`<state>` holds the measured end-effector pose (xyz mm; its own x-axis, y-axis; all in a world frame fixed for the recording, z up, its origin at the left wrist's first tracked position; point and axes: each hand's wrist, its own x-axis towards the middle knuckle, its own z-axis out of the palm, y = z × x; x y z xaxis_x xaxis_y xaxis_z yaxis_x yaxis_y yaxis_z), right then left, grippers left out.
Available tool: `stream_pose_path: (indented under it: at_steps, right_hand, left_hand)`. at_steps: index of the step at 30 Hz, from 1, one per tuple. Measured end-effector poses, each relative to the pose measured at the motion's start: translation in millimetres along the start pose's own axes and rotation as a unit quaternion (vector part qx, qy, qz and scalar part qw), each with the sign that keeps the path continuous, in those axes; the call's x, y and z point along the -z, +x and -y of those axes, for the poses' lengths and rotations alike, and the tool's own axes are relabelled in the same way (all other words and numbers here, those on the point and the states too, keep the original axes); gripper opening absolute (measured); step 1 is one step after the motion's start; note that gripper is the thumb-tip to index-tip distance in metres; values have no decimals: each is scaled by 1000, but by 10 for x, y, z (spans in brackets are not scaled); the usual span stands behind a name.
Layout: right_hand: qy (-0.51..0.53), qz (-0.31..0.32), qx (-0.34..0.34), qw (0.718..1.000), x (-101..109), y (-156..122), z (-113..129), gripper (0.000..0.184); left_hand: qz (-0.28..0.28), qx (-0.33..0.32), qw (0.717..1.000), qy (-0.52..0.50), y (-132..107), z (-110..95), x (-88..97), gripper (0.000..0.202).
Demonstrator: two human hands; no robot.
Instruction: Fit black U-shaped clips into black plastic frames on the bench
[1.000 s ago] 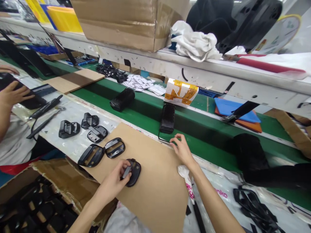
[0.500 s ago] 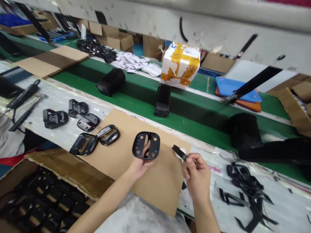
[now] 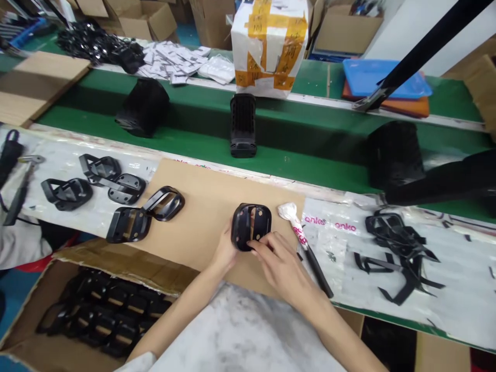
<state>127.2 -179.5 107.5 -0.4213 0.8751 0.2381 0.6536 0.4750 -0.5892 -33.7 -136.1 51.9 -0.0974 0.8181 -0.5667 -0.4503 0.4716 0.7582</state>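
Observation:
My left hand [image 3: 227,253] holds a black plastic frame [image 3: 251,226] from its lower left, just above a brown cardboard sheet [image 3: 205,206]. My right hand [image 3: 277,261] has its fingers on the frame's lower right edge, and they hide part of it. Two more black frames [image 3: 127,225] lie joined on the sheet to the left. Right of my right hand lies a black rod with a white wrapped end [image 3: 290,212].
A green conveyor belt [image 3: 279,155] behind the sheet carries black parts [image 3: 243,125]. Left, black moulded parts [image 3: 66,194] lie on white film; right, a heap of black strips [image 3: 399,248]. A cardboard box [image 3: 96,310] of black parts sits front left.
My right hand has moved left from the strip it pinched and now touches the frame. The frame has dropped lower and turned. The view has tilted downward.

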Motion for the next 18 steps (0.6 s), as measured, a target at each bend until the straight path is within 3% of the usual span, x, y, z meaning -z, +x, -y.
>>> stream_pose_path:
  at_steps: [6, 9, 12, 15, 18]
  right_hand:
    - [9, 89, -46, 995, 75, -32, -47, 31]
    - [80, 126, -87, 985, 104, -59, -55, 29]
    - [147, 123, -111, 975, 95, -114, -63, 26]
    - [192, 51, -130, 971, 54, -205, -109, 25]
    - [191, -128, -189, 955, 12, -291, -186, 18]
  left_hand:
    - [41, 35, 999, 7, -26, -28, -38, 42]
    - [64, 50, 997, 2, -58, -6, -45, 40]
    - [122, 78, 989, -5, -87, -6, -53, 43]
    - [152, 72, 986, 6, -107, -47, -71, 38]
    - [163, 49, 984, 46, -157, -99, -95, 24]
